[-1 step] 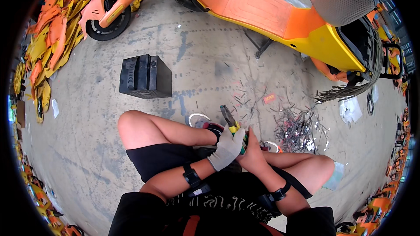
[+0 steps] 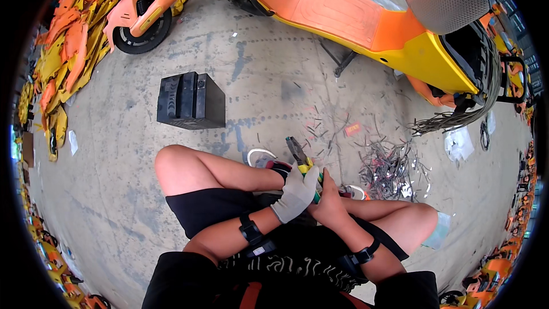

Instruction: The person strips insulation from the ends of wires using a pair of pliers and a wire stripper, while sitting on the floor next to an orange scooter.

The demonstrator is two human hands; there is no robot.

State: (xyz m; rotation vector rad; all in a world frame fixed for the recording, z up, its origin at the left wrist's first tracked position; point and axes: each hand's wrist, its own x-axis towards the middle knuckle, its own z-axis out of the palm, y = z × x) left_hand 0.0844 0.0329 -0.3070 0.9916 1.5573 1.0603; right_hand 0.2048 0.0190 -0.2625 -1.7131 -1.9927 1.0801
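In front of my lap, a pair of pliers (image 2: 297, 150) with dark jaws and yellow-green handles points up and away from me. My left hand (image 2: 295, 193), in a pale grey glove, is closed round the handles. Bare, my right hand (image 2: 329, 201) presses against the handles from the right, thumb upward and fingers curled. The lower handle ends are partly hidden between both hands. Beyond my right foot lies a heap of short cut wire pieces (image 2: 389, 169) on the floor.
A black block-shaped battery (image 2: 191, 101) stands ahead on the left. An orange and yellow scooter (image 2: 343, 17) spans the far side, with a bundle of grey cables (image 2: 457, 121) hanging at its right end. Yellow and orange panels (image 2: 71, 51) are piled at far left. A plastic bag (image 2: 458, 144) lies right.
The pliers' head has turned very slightly between my hands. Both hands otherwise stay in the same place.
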